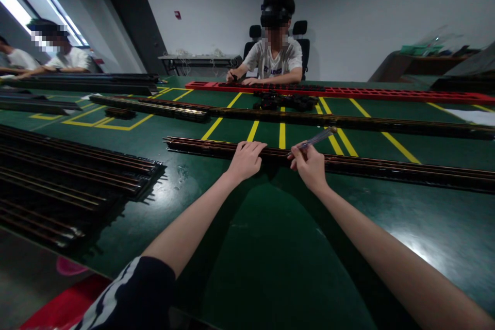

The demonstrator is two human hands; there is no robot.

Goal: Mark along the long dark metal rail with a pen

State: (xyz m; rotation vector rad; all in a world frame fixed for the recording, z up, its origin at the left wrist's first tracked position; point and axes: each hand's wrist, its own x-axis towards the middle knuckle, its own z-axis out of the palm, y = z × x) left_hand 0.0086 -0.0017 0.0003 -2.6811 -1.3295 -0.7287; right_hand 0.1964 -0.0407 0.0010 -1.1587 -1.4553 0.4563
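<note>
directly under both hands: long dark rail

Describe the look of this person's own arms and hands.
The left hand and right hand are bare, without visible gloves. The left arm wears a dark short sleeve with pale stripes; no sleeve shows on the right arm.

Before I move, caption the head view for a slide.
Left hand on a long dark strip, right hand holding a clear-handled tool over it, at a green worktable.
</note>
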